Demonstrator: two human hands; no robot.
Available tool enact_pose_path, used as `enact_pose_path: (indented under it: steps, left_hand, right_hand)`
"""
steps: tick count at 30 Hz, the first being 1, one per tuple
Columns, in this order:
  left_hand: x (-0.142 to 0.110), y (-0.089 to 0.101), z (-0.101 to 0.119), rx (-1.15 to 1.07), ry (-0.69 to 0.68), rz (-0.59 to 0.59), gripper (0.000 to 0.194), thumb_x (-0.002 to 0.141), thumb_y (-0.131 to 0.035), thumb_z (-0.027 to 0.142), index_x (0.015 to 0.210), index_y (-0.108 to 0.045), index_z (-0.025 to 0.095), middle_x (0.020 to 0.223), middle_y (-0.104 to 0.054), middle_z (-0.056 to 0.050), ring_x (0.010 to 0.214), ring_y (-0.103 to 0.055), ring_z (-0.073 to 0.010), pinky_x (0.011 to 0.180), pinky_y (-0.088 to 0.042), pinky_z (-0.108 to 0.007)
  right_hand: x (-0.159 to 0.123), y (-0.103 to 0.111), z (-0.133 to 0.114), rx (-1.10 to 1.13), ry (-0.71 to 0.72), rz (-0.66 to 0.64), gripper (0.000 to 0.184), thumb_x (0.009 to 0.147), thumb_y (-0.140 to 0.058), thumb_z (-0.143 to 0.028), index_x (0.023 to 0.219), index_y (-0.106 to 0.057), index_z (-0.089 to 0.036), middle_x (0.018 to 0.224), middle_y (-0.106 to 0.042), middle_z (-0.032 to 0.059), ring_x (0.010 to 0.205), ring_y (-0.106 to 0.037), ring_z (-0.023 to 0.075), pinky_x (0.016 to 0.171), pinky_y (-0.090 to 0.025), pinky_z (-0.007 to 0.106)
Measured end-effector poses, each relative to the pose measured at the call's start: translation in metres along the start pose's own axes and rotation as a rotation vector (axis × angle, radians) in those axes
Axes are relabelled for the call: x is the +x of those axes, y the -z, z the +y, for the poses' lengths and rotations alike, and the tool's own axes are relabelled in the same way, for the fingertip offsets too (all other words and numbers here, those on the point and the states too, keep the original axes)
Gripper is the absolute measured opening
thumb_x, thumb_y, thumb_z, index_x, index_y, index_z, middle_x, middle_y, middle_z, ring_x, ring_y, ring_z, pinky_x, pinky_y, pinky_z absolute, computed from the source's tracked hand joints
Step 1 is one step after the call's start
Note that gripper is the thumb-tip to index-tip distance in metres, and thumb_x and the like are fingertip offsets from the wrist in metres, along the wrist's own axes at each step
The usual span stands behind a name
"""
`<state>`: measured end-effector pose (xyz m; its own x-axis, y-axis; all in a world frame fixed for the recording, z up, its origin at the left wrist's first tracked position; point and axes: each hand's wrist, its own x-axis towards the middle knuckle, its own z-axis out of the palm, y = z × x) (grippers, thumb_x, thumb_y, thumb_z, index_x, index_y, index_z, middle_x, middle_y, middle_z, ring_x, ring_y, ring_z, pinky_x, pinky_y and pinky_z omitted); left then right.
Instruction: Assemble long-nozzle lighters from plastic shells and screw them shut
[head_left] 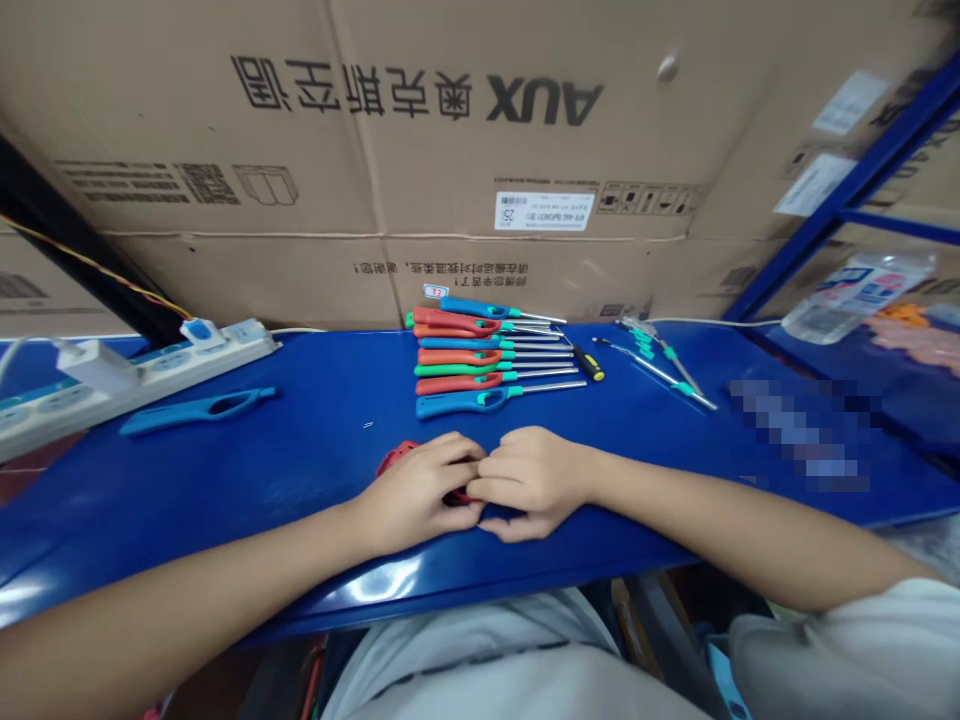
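Low over the near part of the blue table, my left hand (pixel 424 490) is closed around a red lighter handle (pixel 396 457), whose back end sticks out past the knuckles. My right hand (pixel 529 483) meets it at the handle's front end, fingers curled and pinched together. Whatever the right fingertips grip is hidden. Beyond both hands lies a row of long-nosed lighters (pixel 461 358) in red, blue and green, metal tubes pointing right. A loose blue lighter handle (pixel 199 412) without a tube rests to the left. Beside the tubes is a yellow and black screwdriver (pixel 589 364).
Loose metal tubes with teal parts (pixel 667 370) lie at the back right. A white power strip (pixel 169 365) runs along the left. Cardboard (pixel 420 200) walls off the back. A plastic bottle (pixel 855 295) lies by the blue frame at right. One tiny metal piece (pixel 367 425) sits left of the hands.
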<state>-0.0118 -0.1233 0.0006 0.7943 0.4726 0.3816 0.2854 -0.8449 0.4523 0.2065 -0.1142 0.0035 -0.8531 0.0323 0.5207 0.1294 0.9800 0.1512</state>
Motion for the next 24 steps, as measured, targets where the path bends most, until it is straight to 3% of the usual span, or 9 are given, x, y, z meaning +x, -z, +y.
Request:
enact_pose_path:
  steps: [3,7,11,15,19,24]
  left_hand:
    - [0.001,0.002,-0.001,0.008,0.064,0.038,0.008,0.094,-0.065,0.024,0.092,-0.067,0.017,0.100,-0.067,-0.007,0.095,-0.063,-0.0190,0.084,-0.053,-0.030]
    - [0.001,0.009,-0.002,0.061,0.096,-0.001,0.020,0.093,-0.067,0.032,0.108,-0.069,0.018,0.105,-0.069,-0.008,0.098,-0.065,-0.0219,0.085,-0.055,-0.034]
    - [0.000,0.014,-0.006,0.063,0.090,-0.045,0.033,0.098,-0.062,0.034,0.129,-0.067,0.024,0.118,-0.071,-0.008,0.106,-0.066,-0.0226,0.094,-0.054,-0.038]
    - [0.001,0.014,-0.011,-0.014,0.076,0.011,0.029,0.099,-0.061,0.029,0.127,-0.070,0.026,0.121,-0.072,-0.006,0.108,-0.067,-0.0202,0.096,-0.056,-0.036]
    - [0.003,0.012,-0.013,-0.060,0.124,0.074,0.027,0.094,-0.068,0.028,0.120,-0.072,0.023,0.116,-0.074,-0.007,0.106,-0.068,-0.0202,0.095,-0.057,-0.035]
    - [0.002,0.013,-0.016,-0.087,0.182,0.112,0.028,0.091,-0.072,0.029,0.118,-0.073,0.022,0.112,-0.074,-0.006,0.103,-0.070,-0.0203,0.093,-0.058,-0.035]
  right_hand:
    - [-0.001,0.005,0.004,0.041,-0.111,-0.131,0.026,0.099,-0.050,-0.037,0.094,-0.067,-0.018,0.081,-0.068,0.0005,0.063,-0.053,0.0122,0.056,-0.033,0.030]
    - [-0.003,0.023,0.016,0.409,-0.358,-0.319,0.018,0.096,-0.062,-0.034,0.093,-0.066,-0.018,0.084,-0.066,-0.0001,0.074,-0.057,0.0114,0.063,-0.038,0.024]
    - [-0.013,0.045,0.034,0.693,-0.508,-0.478,0.021,0.089,-0.071,-0.037,0.084,-0.067,-0.016,0.069,-0.053,-0.0044,0.062,-0.048,0.0094,0.061,-0.036,0.022]
    - [-0.026,0.063,0.048,0.724,-0.671,-0.656,0.029,0.083,-0.077,-0.043,0.080,-0.067,-0.016,0.066,-0.048,-0.0057,0.060,-0.045,0.0089,0.058,-0.034,0.021]
    - [-0.025,0.069,0.048,0.654,-0.762,-0.681,0.030,0.082,-0.078,-0.044,0.081,-0.068,-0.016,0.067,-0.048,-0.0059,0.060,-0.045,0.0089,0.057,-0.033,0.022]
    - [-0.022,0.068,0.045,0.570,-0.714,-0.614,0.027,0.087,-0.074,-0.042,0.085,-0.069,-0.016,0.074,-0.057,-0.0024,0.066,-0.051,0.0102,0.061,-0.037,0.022]
